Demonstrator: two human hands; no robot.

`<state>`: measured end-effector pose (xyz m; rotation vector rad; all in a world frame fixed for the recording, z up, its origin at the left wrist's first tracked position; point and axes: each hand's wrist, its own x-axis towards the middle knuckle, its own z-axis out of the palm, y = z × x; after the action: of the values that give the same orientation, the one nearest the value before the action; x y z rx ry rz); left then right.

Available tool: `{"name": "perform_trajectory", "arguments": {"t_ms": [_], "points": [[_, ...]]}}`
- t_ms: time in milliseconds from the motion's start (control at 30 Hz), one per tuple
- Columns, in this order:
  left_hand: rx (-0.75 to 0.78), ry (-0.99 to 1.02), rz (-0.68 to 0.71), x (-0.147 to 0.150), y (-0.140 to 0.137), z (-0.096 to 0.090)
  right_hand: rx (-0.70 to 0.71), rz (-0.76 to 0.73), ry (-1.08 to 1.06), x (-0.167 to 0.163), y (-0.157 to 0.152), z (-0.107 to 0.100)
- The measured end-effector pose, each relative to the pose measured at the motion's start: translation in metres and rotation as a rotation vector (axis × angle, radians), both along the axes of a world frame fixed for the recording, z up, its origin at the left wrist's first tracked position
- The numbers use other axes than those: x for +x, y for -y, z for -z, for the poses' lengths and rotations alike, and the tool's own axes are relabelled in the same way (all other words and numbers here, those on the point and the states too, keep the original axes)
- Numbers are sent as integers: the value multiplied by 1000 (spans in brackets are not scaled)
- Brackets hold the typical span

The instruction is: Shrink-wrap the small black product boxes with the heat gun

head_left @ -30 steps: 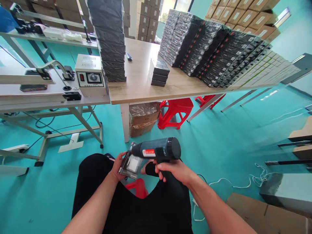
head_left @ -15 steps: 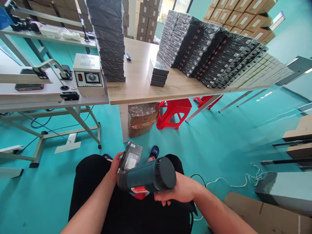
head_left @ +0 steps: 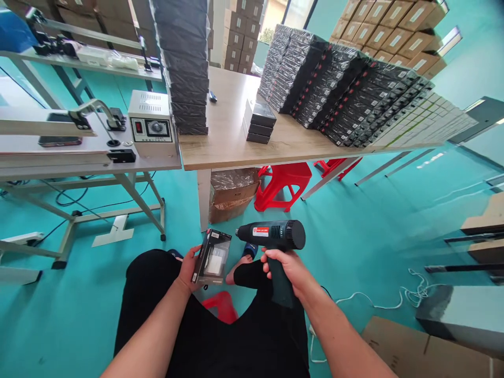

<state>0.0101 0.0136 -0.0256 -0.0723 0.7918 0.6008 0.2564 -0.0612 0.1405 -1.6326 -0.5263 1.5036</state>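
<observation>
My left hand (head_left: 190, 270) is closed on the left edge of a small black box (head_left: 212, 257) with a clear window showing something white inside. It holds the box above my lap, tilted a little. My right hand (head_left: 285, 268) grips the handle of a dark green heat gun (head_left: 271, 234) with a red and white label. The gun lies level, its narrow metal nozzle pointing left at the box's upper right side, a short gap away. Some of my right fingers are hidden behind the handle.
Ahead is a wooden table (head_left: 220, 152) bearing a short stack of black boxes (head_left: 260, 122), a tall stack (head_left: 185, 68) and long wrapped rows (head_left: 311, 79). A sealing machine (head_left: 151, 123) stands left. Below are a red stool (head_left: 285, 184) and carton (head_left: 232, 197); a white cable (head_left: 366, 302) lies right.
The heat gun has swung up and right, off the box and my lap. Its nozzle, formerly over the box's lower part, now sits beside it. My left hand still holds the box.
</observation>
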Motion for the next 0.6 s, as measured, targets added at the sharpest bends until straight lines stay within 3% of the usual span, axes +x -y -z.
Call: {"name": "perform_trajectory", "arguments": {"t_ms": [167, 333, 400, 533, 600], "points": [[39, 27, 7, 0, 0, 0, -7, -138, -51, 14, 15, -5], [37, 60, 23, -2, 0, 5, -136, -505, -93, 28, 33, -15], [32, 28, 13, -2, 0, 7, -104, -493, -85, 28, 32, -14], [32, 17, 28, -2, 1, 6, 20, -283, 8, 23, 22, -7], [7, 23, 26, -3, 1, 4, -4, -344, 18, 23, 21, -9]]}}
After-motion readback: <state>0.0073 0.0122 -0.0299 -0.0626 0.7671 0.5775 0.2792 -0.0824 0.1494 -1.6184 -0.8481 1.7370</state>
